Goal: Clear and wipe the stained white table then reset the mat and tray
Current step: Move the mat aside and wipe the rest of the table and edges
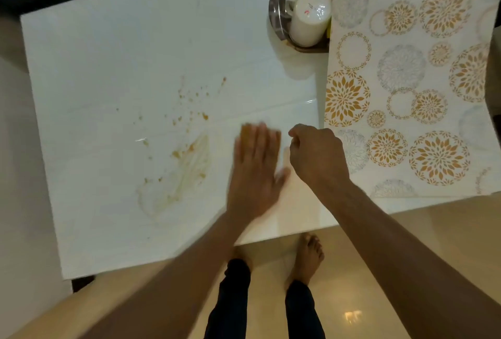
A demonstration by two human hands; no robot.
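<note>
up top, the tray [275, 10] holds two white mugs [309, 17]; left hand [254, 170] flat, right hand [315, 154] fisted.

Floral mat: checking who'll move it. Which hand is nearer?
Right. The right hand, curled, sits just beside the floral mat at its near-left corner; the left hand lies flat on the table, farther left.

Warm, even indoor light falls from overhead. It glints in small specular streaks on the glossy white table [108, 54] and makes a bright patch on the polished floor [352, 315]. The left hand [256, 167] smears with motion blur. Table edges bow from wide-angle distortion; the far-left corner falls dark.
</note>
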